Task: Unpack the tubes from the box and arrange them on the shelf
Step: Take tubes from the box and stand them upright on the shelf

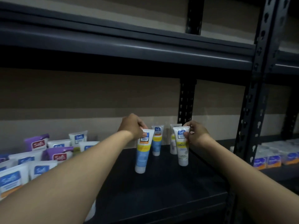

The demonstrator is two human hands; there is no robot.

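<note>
On the dark shelf board (161, 188) two white tubes stand cap-down in front. My left hand (133, 126) pinches the top of the blue-and-yellow tube (143, 152). My right hand (196, 134) pinches the top of the white-and-yellow tube (182, 147). Behind them stand two more tubes, a blue one (157, 141) and a pale one (173, 143) partly hidden by the front tube. To the left, several white and purple tubes (40, 157) stand packed together; whether a box holds them is hidden by my left forearm.
A black upright post (252, 101) bounds the shelf on the right; beyond it lies a row of small packs (275, 156). Another shelf beam (129, 50) runs overhead. A rear post (186, 102) stands against the beige wall.
</note>
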